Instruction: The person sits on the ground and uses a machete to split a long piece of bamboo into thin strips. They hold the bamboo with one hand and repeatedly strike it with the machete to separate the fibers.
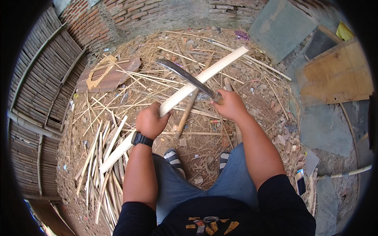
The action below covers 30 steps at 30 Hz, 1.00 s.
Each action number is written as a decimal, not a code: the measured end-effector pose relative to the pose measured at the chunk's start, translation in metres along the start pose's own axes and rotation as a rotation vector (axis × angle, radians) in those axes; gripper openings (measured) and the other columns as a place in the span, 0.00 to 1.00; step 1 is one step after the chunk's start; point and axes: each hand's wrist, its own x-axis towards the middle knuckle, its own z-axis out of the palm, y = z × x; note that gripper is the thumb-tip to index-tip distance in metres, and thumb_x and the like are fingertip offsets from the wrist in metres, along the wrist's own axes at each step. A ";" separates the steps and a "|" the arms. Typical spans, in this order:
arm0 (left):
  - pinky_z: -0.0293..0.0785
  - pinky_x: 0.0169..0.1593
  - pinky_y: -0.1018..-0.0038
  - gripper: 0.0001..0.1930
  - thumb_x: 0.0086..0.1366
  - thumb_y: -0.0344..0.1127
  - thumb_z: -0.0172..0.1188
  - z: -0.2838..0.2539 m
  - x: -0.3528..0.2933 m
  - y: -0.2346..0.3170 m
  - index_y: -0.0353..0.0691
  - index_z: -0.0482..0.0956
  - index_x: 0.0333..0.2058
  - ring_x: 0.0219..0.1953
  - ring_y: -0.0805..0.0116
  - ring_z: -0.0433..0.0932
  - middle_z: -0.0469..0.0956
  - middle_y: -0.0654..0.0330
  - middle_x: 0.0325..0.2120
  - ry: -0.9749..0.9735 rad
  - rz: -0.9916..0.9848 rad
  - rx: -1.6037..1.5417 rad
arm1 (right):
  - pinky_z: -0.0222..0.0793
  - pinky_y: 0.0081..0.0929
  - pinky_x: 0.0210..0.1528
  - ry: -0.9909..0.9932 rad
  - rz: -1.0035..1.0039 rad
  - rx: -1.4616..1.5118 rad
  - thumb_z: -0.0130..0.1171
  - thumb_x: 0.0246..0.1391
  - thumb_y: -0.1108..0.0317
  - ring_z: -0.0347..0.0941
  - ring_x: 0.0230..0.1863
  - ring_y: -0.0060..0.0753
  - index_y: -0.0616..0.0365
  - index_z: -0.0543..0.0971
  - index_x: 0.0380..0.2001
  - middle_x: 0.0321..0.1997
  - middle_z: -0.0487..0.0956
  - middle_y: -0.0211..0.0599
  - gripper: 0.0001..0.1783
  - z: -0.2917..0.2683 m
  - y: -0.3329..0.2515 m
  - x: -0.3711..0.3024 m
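My left hand (150,121) is closed round a long pale strip of split bamboo (208,78), which slants from the lower left up to the far right. Gripped by its handle in my right hand (231,105) is a machete (185,74) with a dark curved blade. The blade lies across the bamboo strip, beyond my left hand, its tip pointing to the far left. Whether the edge bites into the strip I cannot tell. A black watch (142,139) is on my left wrist.
A heap of split bamboo strips (103,157) lies at my left. Round poles (186,114) and thin sticks litter the dirt ahead. A bamboo-slat wall (33,78) stands left, a brick wall (130,15) at the back, grey sheets (281,29) and a wooden board (334,74) right.
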 end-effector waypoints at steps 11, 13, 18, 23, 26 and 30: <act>0.77 0.35 0.54 0.22 0.58 0.54 0.70 0.000 0.001 -0.004 0.38 0.79 0.31 0.30 0.45 0.82 0.82 0.48 0.25 -0.029 0.008 0.014 | 0.75 0.46 0.41 -0.052 0.012 0.019 0.67 0.53 0.56 0.82 0.35 0.52 0.57 0.82 0.49 0.26 0.82 0.50 0.22 0.000 0.000 0.001; 0.77 0.35 0.54 0.22 0.58 0.54 0.70 0.000 0.001 -0.003 0.38 0.79 0.31 0.30 0.45 0.82 0.82 0.48 0.25 -0.037 0.011 0.020 | 0.75 0.47 0.41 -0.048 0.004 0.023 0.67 0.53 0.56 0.82 0.35 0.52 0.57 0.82 0.48 0.26 0.82 0.50 0.22 0.001 0.002 0.002; 0.77 0.35 0.54 0.22 0.58 0.54 0.70 0.001 0.001 -0.001 0.38 0.79 0.31 0.30 0.45 0.82 0.82 0.48 0.25 -0.046 0.010 0.028 | 0.75 0.46 0.41 -0.049 0.004 0.018 0.67 0.53 0.56 0.82 0.35 0.53 0.57 0.82 0.49 0.27 0.82 0.50 0.23 0.002 0.004 0.002; 0.77 0.35 0.54 0.23 0.58 0.54 0.70 0.001 0.001 -0.001 0.38 0.79 0.30 0.29 0.45 0.82 0.82 0.48 0.24 -0.047 0.008 0.012 | 0.76 0.46 0.43 -0.053 0.017 0.023 0.67 0.54 0.56 0.82 0.37 0.53 0.56 0.81 0.50 0.28 0.82 0.50 0.23 0.001 0.004 0.002; 0.77 0.35 0.54 0.23 0.58 0.55 0.70 0.001 0.001 -0.002 0.38 0.78 0.30 0.29 0.45 0.82 0.81 0.48 0.23 -0.041 0.010 0.016 | 0.76 0.47 0.44 -0.080 0.037 0.005 0.67 0.54 0.56 0.82 0.38 0.54 0.57 0.81 0.50 0.30 0.83 0.51 0.24 -0.002 0.000 0.002; 0.75 0.32 0.56 0.22 0.58 0.53 0.72 0.006 0.001 -0.011 0.37 0.79 0.32 0.26 0.46 0.81 0.80 0.48 0.22 0.017 0.050 0.017 | 0.76 0.47 0.46 -0.087 0.007 -0.010 0.68 0.53 0.55 0.82 0.40 0.55 0.57 0.81 0.51 0.33 0.83 0.53 0.25 -0.002 0.000 0.003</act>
